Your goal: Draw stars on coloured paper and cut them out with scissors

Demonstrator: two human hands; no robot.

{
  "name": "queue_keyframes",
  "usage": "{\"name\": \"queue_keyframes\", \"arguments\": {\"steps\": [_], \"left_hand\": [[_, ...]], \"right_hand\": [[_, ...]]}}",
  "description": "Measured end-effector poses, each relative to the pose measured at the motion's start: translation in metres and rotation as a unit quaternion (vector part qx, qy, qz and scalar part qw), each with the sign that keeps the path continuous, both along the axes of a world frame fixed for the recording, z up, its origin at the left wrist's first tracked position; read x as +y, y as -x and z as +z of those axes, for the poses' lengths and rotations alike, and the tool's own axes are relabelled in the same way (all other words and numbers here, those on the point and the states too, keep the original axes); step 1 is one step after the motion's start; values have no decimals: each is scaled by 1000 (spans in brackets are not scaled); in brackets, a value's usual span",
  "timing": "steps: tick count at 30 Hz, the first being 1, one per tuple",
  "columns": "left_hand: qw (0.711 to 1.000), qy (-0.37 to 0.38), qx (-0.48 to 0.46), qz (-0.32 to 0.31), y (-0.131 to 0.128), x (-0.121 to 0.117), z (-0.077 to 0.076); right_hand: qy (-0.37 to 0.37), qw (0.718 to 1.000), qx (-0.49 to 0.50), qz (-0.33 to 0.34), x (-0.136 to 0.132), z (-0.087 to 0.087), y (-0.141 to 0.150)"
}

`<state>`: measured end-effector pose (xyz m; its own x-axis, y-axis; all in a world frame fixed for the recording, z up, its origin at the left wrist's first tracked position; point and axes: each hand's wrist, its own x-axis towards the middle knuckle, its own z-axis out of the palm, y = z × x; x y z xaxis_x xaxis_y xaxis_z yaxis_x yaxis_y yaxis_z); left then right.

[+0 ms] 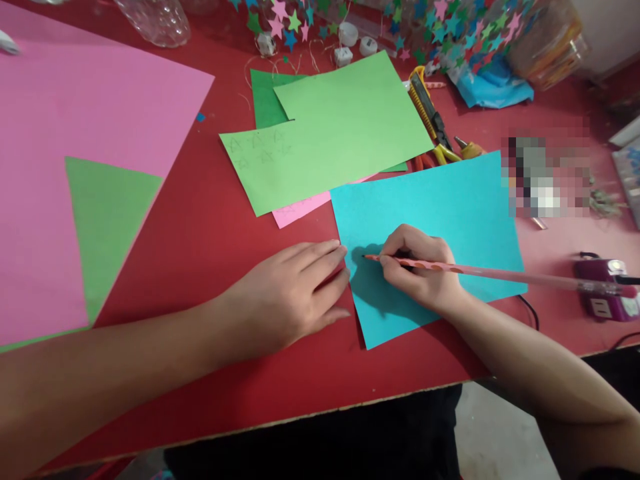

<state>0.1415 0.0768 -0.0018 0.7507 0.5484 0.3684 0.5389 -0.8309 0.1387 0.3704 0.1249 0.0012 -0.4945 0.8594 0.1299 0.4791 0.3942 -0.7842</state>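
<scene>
A blue sheet of paper (480,220) lies on the red table (200,233) in front of me. My right hand (423,270) rests on it, fingers pinched round a pink pencil (480,271) whose tip is at the paper's left part. Beside the sheet's left edge my left hand (300,287) lies flat, its fingertips at the paper's border. Above sits a light green sheet (350,127) with several small star outlines drawn in pencil at its left end. A pink strip (300,208) with faint drawn marks peeks out beneath it.
Large pink paper (115,100) and a green piece (110,227) cover the left. A yellow cutter knife (427,107) and pliers (445,155) lie behind the blue sheet. Paper stars (453,25) hang at the back. A purple socket block (607,287) stands right.
</scene>
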Motion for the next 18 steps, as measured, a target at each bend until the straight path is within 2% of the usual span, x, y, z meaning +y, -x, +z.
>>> {"name": "queue_keyframes", "arguments": {"steps": [7, 18], "left_hand": [[1000, -7, 12, 6, 0, 0, -1], [1000, -4, 2, 7, -1, 0, -1]], "right_hand": [[12, 1000, 1, -1, 1, -1, -2], [-36, 997, -28, 69, -1, 6, 2]]}}
